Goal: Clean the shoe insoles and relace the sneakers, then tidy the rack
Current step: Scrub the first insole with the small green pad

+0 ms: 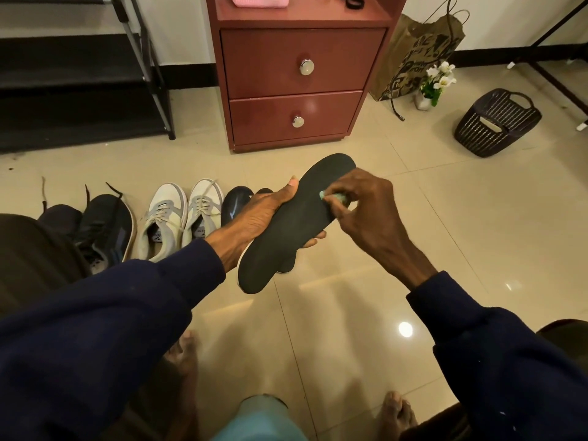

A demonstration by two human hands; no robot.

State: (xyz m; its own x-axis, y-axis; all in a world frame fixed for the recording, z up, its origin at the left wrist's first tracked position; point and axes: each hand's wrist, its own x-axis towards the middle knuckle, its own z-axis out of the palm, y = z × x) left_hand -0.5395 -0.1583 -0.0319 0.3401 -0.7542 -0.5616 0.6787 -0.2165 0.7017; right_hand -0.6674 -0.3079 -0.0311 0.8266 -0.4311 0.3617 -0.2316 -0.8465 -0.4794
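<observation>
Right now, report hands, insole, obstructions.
Left hand grips black insole from beneath. Right hand pinches green cloth against its top. Nothing blocks; sneakers lined on floor behind.

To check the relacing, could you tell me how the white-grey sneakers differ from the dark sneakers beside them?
The white-grey sneakers are pale; the dark sneakers are navy-black. The white-grey sneakers' light laces are threaded across; the dark sneakers' lace ends straggle past their toes. Both pairs stand on the tiled floor, heels toward the person.
</observation>
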